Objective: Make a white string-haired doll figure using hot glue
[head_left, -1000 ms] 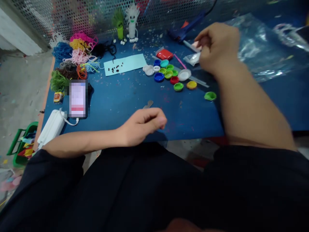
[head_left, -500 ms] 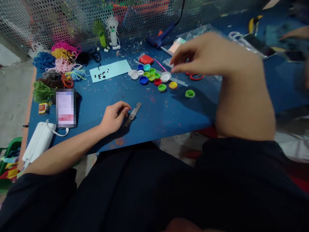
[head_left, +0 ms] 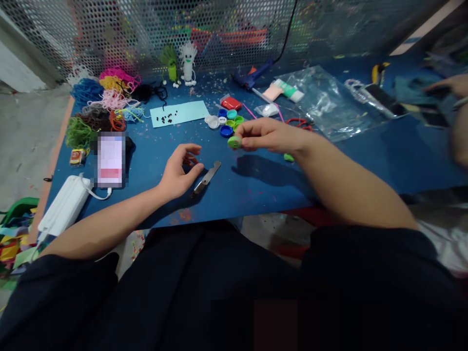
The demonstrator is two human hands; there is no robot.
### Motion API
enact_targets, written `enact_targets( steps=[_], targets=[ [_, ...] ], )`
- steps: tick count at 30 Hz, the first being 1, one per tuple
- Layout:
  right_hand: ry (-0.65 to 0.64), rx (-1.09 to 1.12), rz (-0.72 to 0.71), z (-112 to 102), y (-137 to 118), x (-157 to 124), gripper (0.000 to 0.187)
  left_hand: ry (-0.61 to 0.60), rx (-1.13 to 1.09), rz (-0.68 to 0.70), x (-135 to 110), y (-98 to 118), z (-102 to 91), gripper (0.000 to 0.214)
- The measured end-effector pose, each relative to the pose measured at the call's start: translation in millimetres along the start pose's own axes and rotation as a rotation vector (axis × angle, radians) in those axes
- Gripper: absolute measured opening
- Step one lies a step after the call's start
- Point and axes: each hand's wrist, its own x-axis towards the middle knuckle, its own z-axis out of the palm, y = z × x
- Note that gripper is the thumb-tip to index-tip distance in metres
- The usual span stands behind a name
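Note:
My right hand (head_left: pixel 268 135) pinches a green bottle cap (head_left: pixel 234 142) between thumb and fingers, a little above the blue table. Other caps, blue (head_left: pixel 226 130) and white (head_left: pixel 213 122) among them, lie just beyond; my fingers hide part of the cluster. Under my right wrist another green cap (head_left: pixel 288 157) partly shows. My left hand (head_left: pixel 181 170) is over the table with thumb and fingers apart, holding nothing. Beside its thumb lies a metal folding-knife-like blade (head_left: pixel 207 178), its near end in shadow.
Yarn bundles (head_left: pixel 115 99), a phone (head_left: pixel 110 161) and a white power strip (head_left: pixel 66 204) are at the left. Behind stand two yarn-haired figures (head_left: pixel 188 66), a light-blue paper strip (head_left: pixel 190 113) and a glue gun (head_left: pixel 254 75). Rightward lie red-handled scissors (head_left: pixel 300 122), a plastic bag (head_left: pixel 329 102) and another person's hand (head_left: pixel 451 87).
My right hand has come down and left from above the caps and now holds a green cap. My left hand's fingers have spread apart. The view has shifted slightly.

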Motion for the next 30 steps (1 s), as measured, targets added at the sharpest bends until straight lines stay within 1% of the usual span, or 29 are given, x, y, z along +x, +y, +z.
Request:
enact_targets(
  steps=[2, 4, 6, 9, 11, 13, 16, 20, 23, 26, 30],
  targets=[
    [-0.071, 0.325, -0.09, 25.7, -7.0, 14.8, 0.057, 0.001, -0.102, 0.003, 0.0, -5.3, 2.2, 0.052],
    [-0.134, 0.553, -0.142, 52.4, -11.2, 29.7, 0.055, 0.01, -0.184, 0.002, 0.2, -8.3, 2.9, 0.055],
    [-0.126, 0.682, -0.158, 74.0, -12.4, 41.8, 0.052, 0.027, -0.218, 0.015, 0.3, -8.7, 2.0, 0.05],
    [-0.024, 0.745, -0.14, 93.1, -10.9, 51.4, 0.052, 0.071, -0.22, 0.008, 0.4, -6.6, -0.3, 0.043],
    [0.039, 0.723, -0.132, 99.6, -9.3, 52.3, 0.053, 0.107, -0.217, -0.042, 1.0, -5.5, -1.0, 0.039],
    [0.09, 0.656, -0.15, 103.9, -7.8, 50.0, 0.052, 0.113, -0.218, -0.104, 2.3, -4.8, -0.9, 0.035],
    [0.179, 0.496, -0.208, 108.0, -4.9, 44.1, 0.052, 0.037, -0.225, -0.18, 5.3, -3.0, -0.9, 0.035],
    [0.296, 0.197, -0.279, 107.1, 1.1, 37.4, 0.047, -0.038, -0.207, -0.212, 7.8, 0.6, -3.0, 0.036],
    [0.312, 0.053, -0.345, 104.0, 4.2, 35.2, 0.041, -0.062, -0.173, -0.215, 6.4, 1.0, -4.8, 0.033],
    [0.285, 0.03, -0.398, 103.5, 3.7, 34.6, 0.039, -0.103, -0.112, -0.197, 3.5, 0.7, -6.0, 0.031],
    [0.268, 0.025, -0.42, 107.8, 1.1, 33.4, 0.039, -0.141, 0.011, -0.152, 1.3, 2.3, -7.4, 0.032]
  ],
)
